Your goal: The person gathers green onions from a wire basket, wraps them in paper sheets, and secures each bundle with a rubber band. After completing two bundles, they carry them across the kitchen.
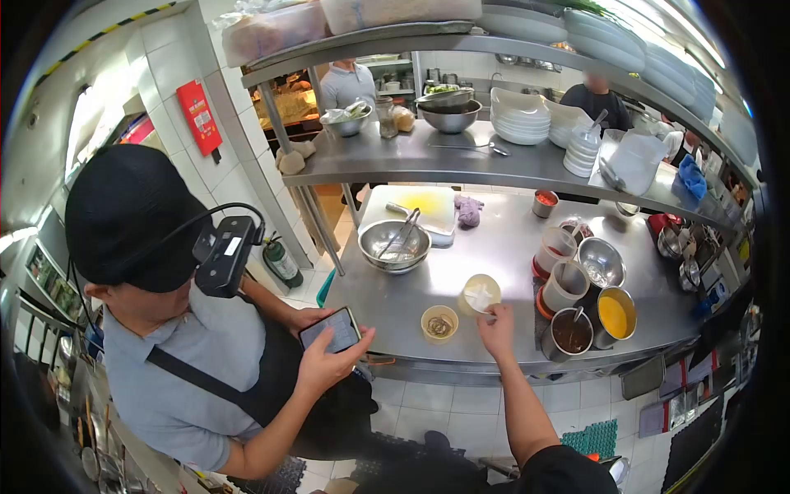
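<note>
My right hand (495, 331) reaches out over the steel counter, fingers pinched at the near right rim of a pale round tub (480, 290). White stuff lies inside that tub, its kind too small to make out. Just left of it stands a second pale tub (439, 323) with some brownish, ring-shaped contents. My left hand is out of sight. A steel bowl (394, 245) with a whisk (402, 239) in it sits farther left on the counter.
A co-worker (189, 346) at my left holds a phone (331, 331). To the right stand a pot of brown sauce (569, 333), a pot of yellow liquid (616, 314), clear containers (566, 282) and a steel bowl (601, 262). A steel shelf (370, 156) with bowls crosses above the counter.
</note>
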A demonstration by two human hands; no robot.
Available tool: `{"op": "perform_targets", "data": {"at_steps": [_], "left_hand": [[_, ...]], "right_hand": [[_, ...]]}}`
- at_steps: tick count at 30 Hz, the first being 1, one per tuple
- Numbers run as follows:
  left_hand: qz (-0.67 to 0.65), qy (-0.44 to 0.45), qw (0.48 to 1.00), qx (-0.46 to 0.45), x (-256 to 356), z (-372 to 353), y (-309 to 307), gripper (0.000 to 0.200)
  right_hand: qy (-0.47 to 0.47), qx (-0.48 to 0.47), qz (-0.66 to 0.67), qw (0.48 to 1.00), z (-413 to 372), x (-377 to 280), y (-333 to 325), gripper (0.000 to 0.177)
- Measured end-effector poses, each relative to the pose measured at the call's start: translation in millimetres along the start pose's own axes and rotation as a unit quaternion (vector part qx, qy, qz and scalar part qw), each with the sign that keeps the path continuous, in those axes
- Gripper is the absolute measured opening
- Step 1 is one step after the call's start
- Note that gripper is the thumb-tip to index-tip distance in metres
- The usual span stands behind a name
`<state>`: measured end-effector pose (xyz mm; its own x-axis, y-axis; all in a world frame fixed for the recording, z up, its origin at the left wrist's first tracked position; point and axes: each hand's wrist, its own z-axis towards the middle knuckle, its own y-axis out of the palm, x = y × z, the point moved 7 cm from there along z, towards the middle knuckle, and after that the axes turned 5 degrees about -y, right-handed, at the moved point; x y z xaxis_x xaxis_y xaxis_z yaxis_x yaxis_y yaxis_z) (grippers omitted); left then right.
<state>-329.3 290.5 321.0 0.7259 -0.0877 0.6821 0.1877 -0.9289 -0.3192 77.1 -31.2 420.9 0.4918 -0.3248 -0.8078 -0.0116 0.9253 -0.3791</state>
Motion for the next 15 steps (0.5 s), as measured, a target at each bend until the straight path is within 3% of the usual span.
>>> {"op": "perform_targets", "data": {"at_steps": [4,7,10,12,13,14,15], "left_hand": [[0.095,-0.136,0.986,0.002,-116,-30,24,0.045],[0.135,-0.225,0.965,-0.013,-197,-58,43,0.045],[0.145,-0.256,0.955,-0.028,-269,-75,58,0.046],[0.109,-0.204,0.971,-0.064,-365,-70,71,0.046],[0.068,-0.186,0.976,-0.096,-291,-101,80,0.046],[0.146,-0.129,0.977,-0.084,-200,-135,82,0.053],[0.208,-0.243,0.947,-0.037,-152,-148,81,0.058]], "right_hand": [[0.038,0.016,-0.065,0.997,-12,77,-19,0.026],[0.075,-0.037,-0.139,0.987,-26,104,-22,0.03],[0.049,-0.035,-0.155,0.986,-29,73,-31,0.03],[0.036,-0.035,-0.29,0.956,-22,17,-40,0.035],[-0.015,-0.014,-0.216,0.976,-17,11,-30,0.033],[-0.058,0.004,-0.14,0.988,-17,9,-21,0.032],[-0.013,-0.085,-0.099,0.991,-7,0,-3,0.022]]}}
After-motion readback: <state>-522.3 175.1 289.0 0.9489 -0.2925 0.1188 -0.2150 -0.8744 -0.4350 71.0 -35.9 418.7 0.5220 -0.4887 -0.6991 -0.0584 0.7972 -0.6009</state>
